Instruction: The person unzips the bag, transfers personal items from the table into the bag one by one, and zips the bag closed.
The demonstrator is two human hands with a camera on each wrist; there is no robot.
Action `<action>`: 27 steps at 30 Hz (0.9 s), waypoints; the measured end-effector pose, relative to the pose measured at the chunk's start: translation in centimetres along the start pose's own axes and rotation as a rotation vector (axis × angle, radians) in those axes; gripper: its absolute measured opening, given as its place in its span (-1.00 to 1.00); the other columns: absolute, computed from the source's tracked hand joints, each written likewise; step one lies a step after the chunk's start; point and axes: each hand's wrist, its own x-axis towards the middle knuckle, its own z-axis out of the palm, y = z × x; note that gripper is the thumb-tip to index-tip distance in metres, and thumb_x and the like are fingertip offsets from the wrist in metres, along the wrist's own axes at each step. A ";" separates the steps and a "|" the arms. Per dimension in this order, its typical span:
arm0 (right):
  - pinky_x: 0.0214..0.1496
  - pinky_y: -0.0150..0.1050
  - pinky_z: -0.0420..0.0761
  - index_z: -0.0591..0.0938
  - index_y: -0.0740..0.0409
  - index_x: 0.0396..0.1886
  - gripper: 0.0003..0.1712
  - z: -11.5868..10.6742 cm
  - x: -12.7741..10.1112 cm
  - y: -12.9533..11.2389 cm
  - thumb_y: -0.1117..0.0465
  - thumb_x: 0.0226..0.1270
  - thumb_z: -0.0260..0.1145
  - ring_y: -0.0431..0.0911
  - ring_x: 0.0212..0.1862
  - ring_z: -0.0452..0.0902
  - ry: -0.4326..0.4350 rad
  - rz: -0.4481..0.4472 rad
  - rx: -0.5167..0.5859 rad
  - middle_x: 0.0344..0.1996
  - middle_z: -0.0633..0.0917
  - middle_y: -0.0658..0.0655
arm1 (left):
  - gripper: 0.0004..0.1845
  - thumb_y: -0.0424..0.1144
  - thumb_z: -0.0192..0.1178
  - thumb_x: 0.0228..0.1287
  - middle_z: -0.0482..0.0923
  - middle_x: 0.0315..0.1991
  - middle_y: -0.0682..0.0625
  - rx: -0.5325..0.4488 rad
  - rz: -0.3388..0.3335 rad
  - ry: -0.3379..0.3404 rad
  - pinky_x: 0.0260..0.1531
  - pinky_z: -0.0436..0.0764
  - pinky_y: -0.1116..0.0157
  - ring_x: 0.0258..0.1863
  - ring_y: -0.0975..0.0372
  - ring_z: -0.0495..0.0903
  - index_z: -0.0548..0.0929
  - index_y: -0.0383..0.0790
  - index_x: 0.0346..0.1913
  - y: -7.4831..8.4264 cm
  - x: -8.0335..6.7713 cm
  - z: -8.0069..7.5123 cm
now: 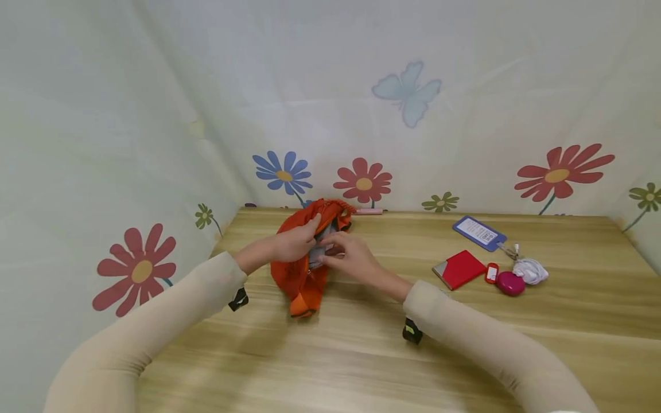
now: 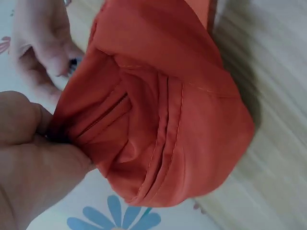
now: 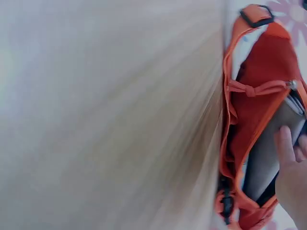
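Head view: a soft orange fabric bag [image 1: 302,267] was seen lying on the pale wooden table [image 1: 361,355], near its far edge and left of the middle. The left hand [image 1: 291,244] was clamped on the bag's upper left side, its fingers curled over the cloth. The right hand [image 1: 351,258] was held at the bag's opening, its fingertips pinching a flat grey item [image 1: 317,252] that lay partly inside the bag. Toward the far right corner a blue rectangular card on a cord [image 1: 479,232] was laid, and nearer the front of it a red flat wallet [image 1: 459,268], a small red tag [image 1: 492,273], a round magenta case [image 1: 510,283] and a bundled white cable [image 1: 532,271] were set close together. A small pink stick [image 1: 369,211] was seen against the far edge, just right of the bag.

Left wrist view: the bag [image 2: 163,105] was shown from close by, a zip seam running across its folded cloth, which was gripped by the left hand [image 2: 29,158] at the lower left. The right hand [image 2: 41,45] was visible beyond the bag at the upper left.

Right wrist view: the bag [image 3: 259,96] was seen with its mouth held open, and the grey item [image 3: 268,153] was shown inside, touched by the fingers of the right hand [image 3: 292,177]. A black buckle [image 3: 226,203] was noted at the bag's lower end.
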 end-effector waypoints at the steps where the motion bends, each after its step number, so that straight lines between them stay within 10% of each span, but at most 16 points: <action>1: 0.00 -0.23 0.71 0.71 0.26 0.07 -0.66 -0.1 -0.2 0.0 0.26 0.33 0.46 -0.01 -0.04 0.72 0.019 0.113 0.096 0.03 0.69 0.19 | -0.29 -0.35 -0.17 0.60 0.24 0.44 -0.48 0.006 -0.036 0.003 0.25 0.50 0.07 -0.08 -0.08 0.64 -0.26 -0.58 0.56 -0.2 0.2 0.1; 3: 0.11 -0.15 0.68 0.63 0.36 0.17 -0.61 -0.3 -0.4 -0.1 0.32 0.40 0.37 -0.02 -0.03 0.71 0.026 0.320 0.365 0.04 0.69 0.25 | -0.28 -0.27 -0.14 0.61 -0.08 0.59 -0.40 0.071 -0.087 0.008 0.46 0.25 -0.03 0.32 -0.15 0.44 -0.20 -0.53 0.58 -0.4 0.5 0.3; 6: 0.30 -0.07 0.56 0.48 0.48 0.30 -0.57 -0.4 -0.3 -0.3 0.41 0.51 0.20 -0.03 0.01 0.67 0.024 0.543 0.724 0.03 0.65 0.33 | -0.30 -0.15 -0.10 0.63 0.01 0.58 -0.36 0.224 -0.129 0.021 0.53 0.07 -0.02 0.57 -0.14 0.05 -0.04 -0.52 0.58 -0.8 1.1 0.9; 9: 0.38 -0.04 0.45 0.37 0.52 0.39 -0.52 -0.2 0.0 -0.7 0.50 0.53 0.08 -0.02 0.05 0.62 0.031 0.661 0.930 0.09 0.58 0.34 | -0.38 -0.14 -0.15 0.67 0.20 0.50 -0.39 0.335 -0.105 0.059 0.47 0.24 -0.02 0.50 -0.15 0.23 0.15 -0.56 0.52 -0.9 1.4 1.7; 15: 0.24 -0.19 0.60 0.38 0.48 0.37 -0.47 0.9 1.1 -1.5 0.49 0.45 0.21 0.00 0.10 0.58 0.063 0.604 0.782 0.23 0.52 0.36 | -0.46 -0.17 -0.24 0.70 0.64 -0.05 -0.40 0.113 -0.099 0.263 -0.06 0.69 -0.02 -0.07 -0.18 0.68 0.30 -0.55 0.45 0.4 1.5 2.4; 22: -0.05 -0.24 0.72 0.65 0.46 0.03 -0.68 1.7 1.9 -1.8 0.39 0.33 0.38 -0.02 -0.15 0.74 -0.022 0.464 0.306 -0.10 0.75 0.34 | -0.47 -0.19 -0.27 0.71 0.44 -0.59 -0.09 -0.036 -0.041 0.335 -0.23 0.59 0.15 -0.36 -0.05 0.63 0.35 -0.57 0.42 1.1 1.3 2.2; 27: -0.16 -0.13 0.76 0.54 0.42 0.07 -0.71 1.4 1.9 -2.2 0.37 0.43 0.31 -0.07 -0.34 0.74 -0.046 0.463 0.364 -0.13 0.72 0.31 | -0.46 -0.20 -0.30 0.71 0.30 -0.72 -0.02 -0.149 -0.039 0.414 -0.49 0.34 0.26 -0.66 0.10 0.36 0.63 -0.46 -0.26 1.0 0.9 1.7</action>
